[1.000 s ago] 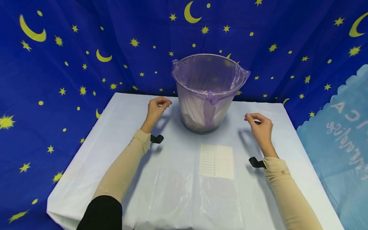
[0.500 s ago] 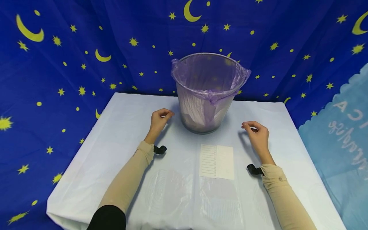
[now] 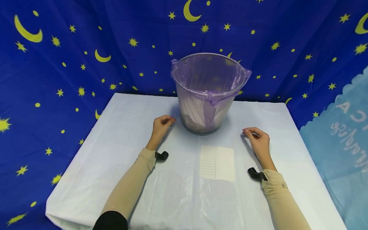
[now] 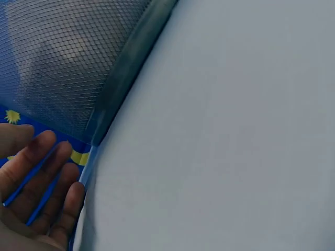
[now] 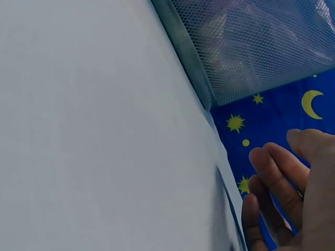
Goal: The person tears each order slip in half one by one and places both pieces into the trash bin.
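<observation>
A round wire-mesh wastebasket (image 3: pixel 191 110) stands upright at the back middle of the table. It is lined with a translucent purple trash bag (image 3: pixel 214 97), folded over the rim and gathered at the front. My left hand (image 3: pixel 159 131) is just left of the basket's base, fingers loosely bent, apart from it and holding nothing. To the basket's right, further off, my right hand (image 3: pixel 261 146) hovers with relaxed fingers and nothing in them. Both wrist views show the fingers spaced apart, near the mesh wall (image 4: pixel 68 63) on the left and the basket (image 5: pixel 246 57) on the right.
A pale paper sheet (image 3: pixel 225 164), lined on its left half, lies in front of the basket. White covering (image 3: pixel 95 153) spreads over the table. Behind hangs a blue curtain (image 3: pixel 143 19) with yellow moons and stars; a light-blue cloth (image 3: pixel 339 150) hangs at the right.
Both hands have come down and nearer to the person, the left also slightly rightward. The basket, bag and sheet have stayed in place.
</observation>
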Tool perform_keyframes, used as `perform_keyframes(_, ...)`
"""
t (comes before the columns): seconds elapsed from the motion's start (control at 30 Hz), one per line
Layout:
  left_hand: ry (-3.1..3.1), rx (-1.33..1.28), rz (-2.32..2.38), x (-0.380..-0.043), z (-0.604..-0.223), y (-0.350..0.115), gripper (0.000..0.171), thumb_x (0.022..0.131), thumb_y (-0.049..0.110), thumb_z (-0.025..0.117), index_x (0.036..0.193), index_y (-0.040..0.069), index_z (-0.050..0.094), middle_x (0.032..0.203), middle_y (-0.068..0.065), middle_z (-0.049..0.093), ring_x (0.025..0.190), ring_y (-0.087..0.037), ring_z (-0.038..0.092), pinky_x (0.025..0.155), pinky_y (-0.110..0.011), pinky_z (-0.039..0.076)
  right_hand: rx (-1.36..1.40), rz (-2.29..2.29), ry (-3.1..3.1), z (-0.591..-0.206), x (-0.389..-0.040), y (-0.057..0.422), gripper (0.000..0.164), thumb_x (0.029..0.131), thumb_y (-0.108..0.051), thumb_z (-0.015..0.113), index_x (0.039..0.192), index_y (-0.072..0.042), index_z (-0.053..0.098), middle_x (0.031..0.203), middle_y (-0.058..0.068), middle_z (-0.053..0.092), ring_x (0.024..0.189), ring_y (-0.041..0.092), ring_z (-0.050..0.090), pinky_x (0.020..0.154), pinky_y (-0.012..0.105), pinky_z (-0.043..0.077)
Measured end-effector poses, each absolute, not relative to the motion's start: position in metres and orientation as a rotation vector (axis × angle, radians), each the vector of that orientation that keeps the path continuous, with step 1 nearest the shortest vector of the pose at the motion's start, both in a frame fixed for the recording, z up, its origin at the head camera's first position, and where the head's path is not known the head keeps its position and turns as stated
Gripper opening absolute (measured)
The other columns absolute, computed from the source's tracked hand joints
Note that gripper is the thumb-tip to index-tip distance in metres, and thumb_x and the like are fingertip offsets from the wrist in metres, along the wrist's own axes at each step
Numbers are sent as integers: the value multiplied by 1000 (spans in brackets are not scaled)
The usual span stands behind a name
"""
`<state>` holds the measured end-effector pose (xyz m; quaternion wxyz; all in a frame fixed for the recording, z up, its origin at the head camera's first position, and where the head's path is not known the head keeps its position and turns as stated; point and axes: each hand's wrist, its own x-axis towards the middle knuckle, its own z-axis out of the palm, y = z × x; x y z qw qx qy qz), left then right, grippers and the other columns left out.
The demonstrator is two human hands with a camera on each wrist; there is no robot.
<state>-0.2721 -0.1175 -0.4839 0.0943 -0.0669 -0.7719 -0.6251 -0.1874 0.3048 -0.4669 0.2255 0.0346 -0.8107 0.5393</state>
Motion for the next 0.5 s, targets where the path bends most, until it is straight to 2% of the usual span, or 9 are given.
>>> perform_keyframes(0.23,-2254,-286,-1889,-273,-490,-115,13,99,8,74,98,-4,78,102,-22,78,89,-25,71,80,-18,52,130,1511,-2205,-466,-191,314,16,101,-3,69,103,11,76,99,34,74,87,6,74,79,13,54)
perform_keyframes(0.5,-2262,-326,-1855,-269,-492,-120,15,97,11,77,98,-4,79,101,-22,78,84,-12,69,79,-17,52,134,1556,-2182,-468,-188,308,17,101,-3,69,103,13,75,99,35,73,87,9,75,78,14,55)
